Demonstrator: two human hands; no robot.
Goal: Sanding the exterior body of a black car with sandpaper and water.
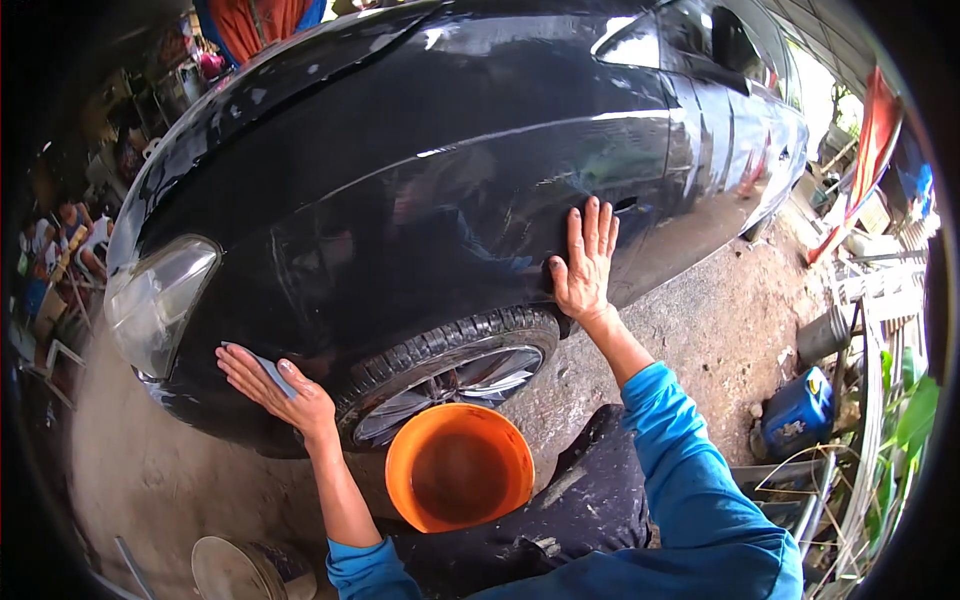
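Observation:
A black car fender [400,230] fills the middle of the view, its surface dark and partly wet-looking. My left hand [300,402] lies along the lower front of it, below the headlight [165,305], holding a folded grey sheet of sandpaper [272,374] between thumb and fingers. My right hand [586,262] rests flat on the panel behind the wheel arch, fingers stretched and nothing in them. Beneath both hands is the front wheel [450,375]. In front of it stands an orange bucket [405,465] with murky brown water, close to my dark trousers.
A pale round bucket [228,570] stands at the lower left. On the right are a blue jerrycan [798,412], a grey pail [825,335] and some scrap pieces with plants. People [75,225] sit among clutter at the far left. Concrete floor [690,330] shows beside the car.

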